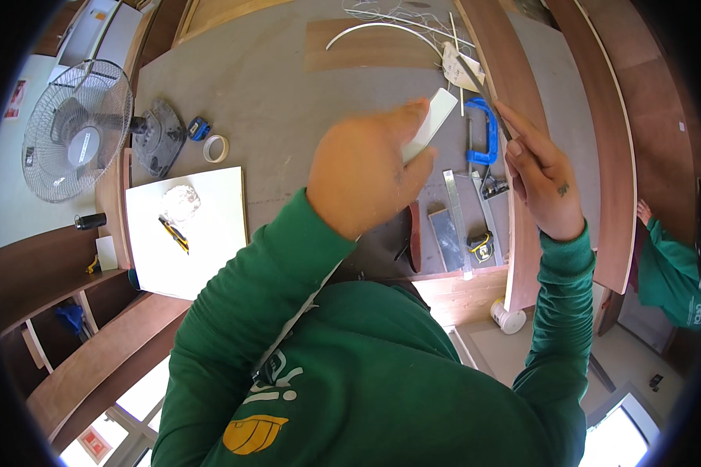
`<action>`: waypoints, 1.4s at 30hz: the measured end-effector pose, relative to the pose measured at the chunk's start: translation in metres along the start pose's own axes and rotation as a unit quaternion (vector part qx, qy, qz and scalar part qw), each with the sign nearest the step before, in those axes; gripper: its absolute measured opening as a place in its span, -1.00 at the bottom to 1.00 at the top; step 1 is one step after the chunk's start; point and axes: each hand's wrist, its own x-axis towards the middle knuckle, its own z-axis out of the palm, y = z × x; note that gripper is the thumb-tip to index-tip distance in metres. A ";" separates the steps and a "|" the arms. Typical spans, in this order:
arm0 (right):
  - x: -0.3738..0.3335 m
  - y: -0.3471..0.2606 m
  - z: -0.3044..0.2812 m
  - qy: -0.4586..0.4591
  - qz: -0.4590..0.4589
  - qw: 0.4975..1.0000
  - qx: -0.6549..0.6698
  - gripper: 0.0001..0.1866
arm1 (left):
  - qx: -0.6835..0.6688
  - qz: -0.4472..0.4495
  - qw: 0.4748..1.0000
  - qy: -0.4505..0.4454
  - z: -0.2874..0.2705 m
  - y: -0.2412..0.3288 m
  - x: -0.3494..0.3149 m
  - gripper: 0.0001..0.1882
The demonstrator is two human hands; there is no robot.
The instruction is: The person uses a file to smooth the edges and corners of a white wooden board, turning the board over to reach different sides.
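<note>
Above the table (265,101), toward its right edge, a white block (435,123) is being clasped by the left hand (370,163), a thin dark strip (487,99) by the right hand (543,171), hands apart; seemingly both are being readied, steady alignment being called for next.

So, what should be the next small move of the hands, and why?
Probably bring the white piece in the left hand toward the thin dark strip in the right hand: both are held up over the bench, and a gap shows between them.
</note>
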 end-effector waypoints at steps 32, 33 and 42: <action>-0.002 -0.015 0.055 0.095 0.014 0.993 0.073 -0.44 | 0.019 -0.068 0.996 0.062 -0.047 0.023 -0.128 -0.56; -0.002 -0.015 0.056 0.097 0.013 0.993 0.073 -0.44 | 0.017 -0.069 0.996 0.062 -0.047 0.023 -0.128 -0.57; -0.006 -0.018 0.060 0.091 0.012 0.993 0.069 -0.44 | 0.009 -0.071 0.996 0.061 -0.049 0.022 -0.128 -0.56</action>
